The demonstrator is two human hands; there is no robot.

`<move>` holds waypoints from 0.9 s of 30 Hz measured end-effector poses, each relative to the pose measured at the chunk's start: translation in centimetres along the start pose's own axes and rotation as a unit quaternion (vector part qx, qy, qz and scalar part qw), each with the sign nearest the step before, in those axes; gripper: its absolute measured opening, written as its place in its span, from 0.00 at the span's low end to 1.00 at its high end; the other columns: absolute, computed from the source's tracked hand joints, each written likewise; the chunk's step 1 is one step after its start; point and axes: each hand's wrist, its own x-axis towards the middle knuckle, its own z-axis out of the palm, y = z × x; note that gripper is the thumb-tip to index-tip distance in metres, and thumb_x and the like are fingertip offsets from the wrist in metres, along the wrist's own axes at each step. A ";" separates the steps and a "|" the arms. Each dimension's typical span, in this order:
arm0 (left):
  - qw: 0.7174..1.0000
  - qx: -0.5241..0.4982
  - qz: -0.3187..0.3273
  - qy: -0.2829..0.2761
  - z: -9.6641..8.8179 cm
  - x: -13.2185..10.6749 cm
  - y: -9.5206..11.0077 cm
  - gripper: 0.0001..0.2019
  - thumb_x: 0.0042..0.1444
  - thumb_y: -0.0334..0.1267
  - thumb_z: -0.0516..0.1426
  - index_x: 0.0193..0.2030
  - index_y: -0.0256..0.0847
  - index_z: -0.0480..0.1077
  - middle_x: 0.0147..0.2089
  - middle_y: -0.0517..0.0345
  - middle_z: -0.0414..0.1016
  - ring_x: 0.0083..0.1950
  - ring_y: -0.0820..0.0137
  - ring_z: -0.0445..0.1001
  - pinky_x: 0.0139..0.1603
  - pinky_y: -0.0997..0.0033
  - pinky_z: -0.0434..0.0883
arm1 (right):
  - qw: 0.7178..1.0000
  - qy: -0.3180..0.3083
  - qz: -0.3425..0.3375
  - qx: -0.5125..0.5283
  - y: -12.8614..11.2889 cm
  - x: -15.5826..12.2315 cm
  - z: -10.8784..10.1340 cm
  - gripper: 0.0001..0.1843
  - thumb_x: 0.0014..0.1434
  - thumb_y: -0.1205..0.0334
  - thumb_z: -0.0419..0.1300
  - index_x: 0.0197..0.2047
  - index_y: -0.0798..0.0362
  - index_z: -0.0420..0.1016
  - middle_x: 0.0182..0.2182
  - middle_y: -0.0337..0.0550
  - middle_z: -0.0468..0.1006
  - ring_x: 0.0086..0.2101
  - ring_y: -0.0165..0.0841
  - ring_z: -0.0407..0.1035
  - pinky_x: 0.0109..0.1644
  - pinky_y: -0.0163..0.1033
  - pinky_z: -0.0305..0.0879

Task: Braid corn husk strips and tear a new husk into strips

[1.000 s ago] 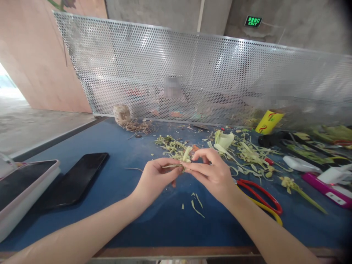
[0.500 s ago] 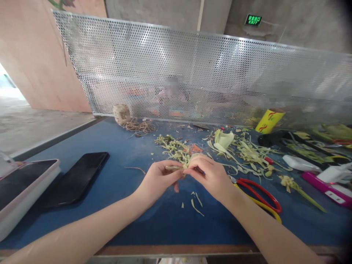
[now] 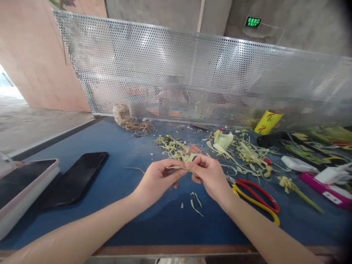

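My left hand (image 3: pixel 162 178) pinches a pale green leaf strip (image 3: pixel 176 167) between thumb and fingers. Meeting it at the fingertips, my right hand (image 3: pixel 207 175) is closed on the same pale green leaf piece, part of which is hidden by the fingers. Just beyond both hands lies a pile of small knotted green leaf pieces (image 3: pixel 172 146). Scissors with one red and one yellow handle (image 3: pixel 258 196) rest beside my right wrist. A few thin leaf scraps (image 3: pixel 195 205) are on the blue tabletop below the hands.
Loose leaf strips (image 3: pixel 249 154) and a broad pale leaf (image 3: pixel 223 139) lie at the right. A black phone (image 3: pixel 79 178) is at left; twine (image 3: pixel 139 126) sits farther back. A yellow roll (image 3: pixel 268 122), a magenta power strip (image 3: pixel 326 189) and a perforated metal screen (image 3: pixel 132 66) also stand around.
My right hand has turned, its thumb and fingers now extended toward the left fingertips. The left hand stays almost in place.
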 end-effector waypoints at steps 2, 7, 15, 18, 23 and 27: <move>1.000 -0.006 -0.007 -0.009 0.0 0.0 0.0 0.08 0.47 0.36 0.59 0.35 0.37 0.72 0.28 0.61 0.72 0.19 0.80 0.63 0.21 0.78 0.65 | 0.995 -0.030 0.048 0.087 0.1 0.2 0.2 0.16 0.40 0.57 0.67 0.27 0.53 0.64 0.12 0.25 0.58 0.12 0.18 0.47 0.15 0.28 0.44; 0.999 -0.027 -0.031 0.011 0.2 -0.1 0.1 0.07 0.46 0.38 0.60 0.29 0.35 0.71 0.22 0.63 0.68 0.17 0.81 0.61 0.19 0.79 0.60 | 0.988 -0.079 0.017 0.132 0.0 -0.1 0.6 0.10 0.44 0.60 0.65 0.27 0.55 0.69 0.15 0.30 0.64 0.14 0.18 0.48 0.15 0.27 0.45; 0.979 -0.171 -0.103 0.041 0.5 -0.1 0.0 0.06 0.46 0.37 0.60 0.27 0.35 0.71 0.24 0.58 0.72 0.23 0.77 0.65 0.20 0.79 0.61 | 0.983 -0.046 -0.163 -0.071 -0.2 -0.8 0.6 0.02 0.49 0.63 0.61 0.28 0.52 0.72 0.22 0.37 0.71 0.22 0.26 0.65 0.25 0.33 0.60; 0.970 -0.207 -0.122 0.039 0.4 -0.1 0.2 0.05 0.45 0.34 0.60 0.26 0.34 0.71 0.23 0.57 0.72 0.25 0.76 0.66 0.21 0.79 0.61 | 0.961 -0.048 -0.224 -0.157 -0.6 -1.1 0.3 0.02 0.51 0.63 0.59 0.29 0.51 0.73 0.24 0.39 0.72 0.26 0.29 0.68 0.29 0.35 0.64; 0.964 -0.223 -0.143 0.004 0.3 -0.2 0.5 0.05 0.44 0.34 0.60 0.25 0.34 0.71 0.23 0.57 0.73 0.24 0.76 0.67 0.22 0.78 0.62 | 0.925 -0.071 -0.293 -0.231 -0.9 -1.2 0.0 0.05 0.53 0.67 0.56 0.30 0.50 0.74 0.24 0.38 0.73 0.25 0.27 0.67 0.27 0.33 0.63; 0.971 -0.201 -0.129 -0.007 0.1 -0.1 0.7 0.13 0.50 0.43 0.56 0.26 0.34 0.72 0.26 0.54 0.73 0.27 0.73 0.69 0.24 0.75 0.64 | 0.922 -0.063 -0.278 -0.263 -1.2 -0.9 -0.5 0.04 0.52 0.66 0.58 0.29 0.50 0.75 0.23 0.38 0.73 0.24 0.28 0.65 0.26 0.33 0.62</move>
